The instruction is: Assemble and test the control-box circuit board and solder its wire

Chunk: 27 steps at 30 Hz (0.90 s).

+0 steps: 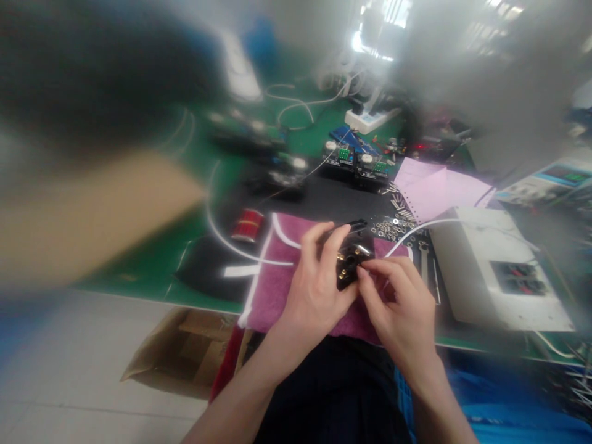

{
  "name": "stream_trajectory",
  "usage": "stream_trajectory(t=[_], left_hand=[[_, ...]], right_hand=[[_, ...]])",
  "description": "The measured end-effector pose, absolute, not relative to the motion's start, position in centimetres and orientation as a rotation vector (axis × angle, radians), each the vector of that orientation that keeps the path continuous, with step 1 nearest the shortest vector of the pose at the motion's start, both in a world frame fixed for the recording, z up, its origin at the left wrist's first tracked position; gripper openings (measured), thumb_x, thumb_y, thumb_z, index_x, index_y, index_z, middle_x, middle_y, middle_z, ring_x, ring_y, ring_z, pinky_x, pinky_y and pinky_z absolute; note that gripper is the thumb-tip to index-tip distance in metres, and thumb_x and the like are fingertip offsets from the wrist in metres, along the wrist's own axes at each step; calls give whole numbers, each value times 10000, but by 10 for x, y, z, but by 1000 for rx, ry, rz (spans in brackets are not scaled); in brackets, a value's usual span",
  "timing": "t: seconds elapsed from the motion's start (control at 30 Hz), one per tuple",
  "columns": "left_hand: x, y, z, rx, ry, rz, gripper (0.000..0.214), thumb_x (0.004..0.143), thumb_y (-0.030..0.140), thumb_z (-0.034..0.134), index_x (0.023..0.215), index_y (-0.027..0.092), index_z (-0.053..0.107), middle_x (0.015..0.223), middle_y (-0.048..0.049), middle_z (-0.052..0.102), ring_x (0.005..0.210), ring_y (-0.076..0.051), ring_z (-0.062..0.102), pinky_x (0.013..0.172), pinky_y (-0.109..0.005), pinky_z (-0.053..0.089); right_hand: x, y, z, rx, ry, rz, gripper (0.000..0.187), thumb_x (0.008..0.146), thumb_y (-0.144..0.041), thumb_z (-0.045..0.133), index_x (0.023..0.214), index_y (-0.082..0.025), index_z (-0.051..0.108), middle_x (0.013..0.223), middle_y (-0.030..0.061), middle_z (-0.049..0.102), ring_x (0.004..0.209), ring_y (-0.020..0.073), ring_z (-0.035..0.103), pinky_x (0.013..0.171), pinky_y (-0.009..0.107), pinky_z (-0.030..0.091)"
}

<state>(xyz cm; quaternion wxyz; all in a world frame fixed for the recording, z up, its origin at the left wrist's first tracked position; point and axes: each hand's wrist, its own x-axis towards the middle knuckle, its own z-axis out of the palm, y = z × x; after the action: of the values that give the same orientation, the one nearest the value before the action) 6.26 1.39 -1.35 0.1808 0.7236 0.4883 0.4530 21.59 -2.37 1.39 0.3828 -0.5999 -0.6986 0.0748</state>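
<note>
My left hand (314,280) is wrapped round a small black part with brass fittings (352,262), holding it above a pink towel (277,277). My right hand (398,302) pinches at the part's right edge with thumb and forefinger; whatever sits between those fingertips is too small to make out. A scatter of small metal washers and nuts (393,227) lies on the black mat just beyond the part.
A white box-shaped device (490,271) stands to the right with a white cable. Pink paper (435,185), black circuit modules (356,161), a red wire spool (247,225) and a power strip (370,117) lie on the green bench. A cardboard box (185,351) sits on the floor.
</note>
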Motion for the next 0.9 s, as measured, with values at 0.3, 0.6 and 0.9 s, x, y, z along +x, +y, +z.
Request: stream_trajectory(t=[0.3,0.6,0.9], left_hand=[[61,14,-14,2030,1359,1267,724,936,252,783,1562,255,419,1558,-164,430,1471,-328,539,1205,-532,557],[62,14,-14,2024,1369,1264,741,914,204,783,1564,229,430,1558,-158,428,1475,-304,527,1233,-486,535],[63,14,-13,2015,1366,1280,728,921,210,776,1560,255,430,1557,-162,436,1468,-329,542,1196,-526,564]], right_hand=[[219,-25,13,-1461,-1867,48,112,1003,-155,731,1101,-210,739,1000,33,731,877,152,715,780,298,567],[220,-27,13,-1498,-1890,71,176,1018,-165,695,1179,-229,722,1104,56,733,959,177,722,845,332,578],[223,-27,13,-1521,-1933,12,91,1026,-209,694,1114,-230,708,1031,35,734,868,164,711,751,308,541]])
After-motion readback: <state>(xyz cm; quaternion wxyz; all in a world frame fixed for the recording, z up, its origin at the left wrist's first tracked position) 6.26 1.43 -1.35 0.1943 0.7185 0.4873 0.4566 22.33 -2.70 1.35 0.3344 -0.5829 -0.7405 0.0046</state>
